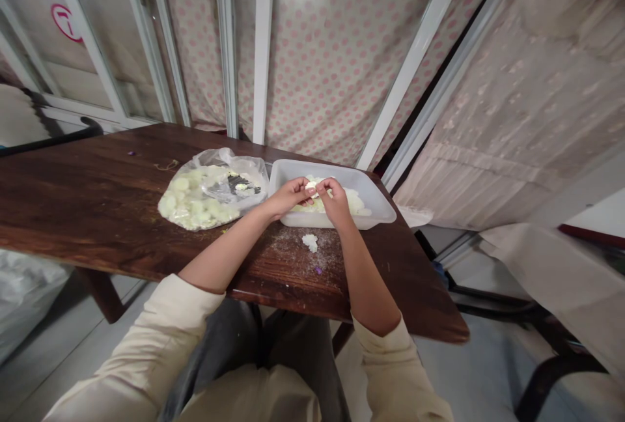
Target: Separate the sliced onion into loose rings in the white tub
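Pinching small pale piece (312, 187) narrowly between fingers (329, 183) of left hand (290, 195) and right hand (336, 201), near centre of frame, over translucent white tub (379, 206) (partly filled with pale flat pieces (354, 200)). To left, on dark wooden counter (92, 181): clear plastic bag (254, 169), bulging with similar pale bits (195, 197). Below tub, lower centre of frame: white clump (310, 242) among scattered crumbs (328, 254), just above tiny purple scrap (318, 270). Across top of frame: dotted curtain (322, 77) behind white bars (263, 51).

Cream shirt (251, 396), wrinkled sleeves (141, 334) ending near elbows, seemingly dark grey trousers (227, 337), bare hands (289, 196).
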The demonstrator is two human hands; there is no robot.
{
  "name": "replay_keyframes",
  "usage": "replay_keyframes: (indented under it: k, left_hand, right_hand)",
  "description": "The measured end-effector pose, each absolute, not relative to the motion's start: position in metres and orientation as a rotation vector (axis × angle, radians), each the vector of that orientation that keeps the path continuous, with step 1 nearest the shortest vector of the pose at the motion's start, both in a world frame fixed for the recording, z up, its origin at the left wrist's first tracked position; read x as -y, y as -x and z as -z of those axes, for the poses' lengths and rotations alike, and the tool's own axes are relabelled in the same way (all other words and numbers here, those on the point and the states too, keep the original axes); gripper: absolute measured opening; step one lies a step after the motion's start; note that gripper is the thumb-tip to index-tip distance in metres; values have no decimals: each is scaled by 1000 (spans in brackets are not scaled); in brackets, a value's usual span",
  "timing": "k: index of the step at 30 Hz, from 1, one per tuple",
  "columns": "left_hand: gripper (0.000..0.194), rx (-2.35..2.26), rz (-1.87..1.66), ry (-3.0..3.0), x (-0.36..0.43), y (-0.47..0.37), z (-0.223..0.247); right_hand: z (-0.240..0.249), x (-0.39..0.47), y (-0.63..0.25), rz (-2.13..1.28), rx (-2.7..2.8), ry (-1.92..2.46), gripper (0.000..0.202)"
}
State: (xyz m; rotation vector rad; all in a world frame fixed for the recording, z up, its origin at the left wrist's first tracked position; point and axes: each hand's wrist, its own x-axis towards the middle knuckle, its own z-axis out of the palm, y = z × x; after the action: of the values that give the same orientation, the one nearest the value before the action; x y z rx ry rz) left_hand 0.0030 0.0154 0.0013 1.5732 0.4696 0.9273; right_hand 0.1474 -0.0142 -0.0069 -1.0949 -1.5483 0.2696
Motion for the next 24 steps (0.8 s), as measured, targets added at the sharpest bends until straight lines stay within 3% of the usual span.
replay_keyframes:
  k: [20, 24]
  left_hand:
    - [39, -496, -892, -1536, -16, -4, 1]
    - [39, -495, -896, -1536, -16, -3, 1]
  right_hand:
    - [12, 10, -151, -186, 1220, 1271, 25]
    - [9, 12, -148, -268, 1368, 1192, 25]
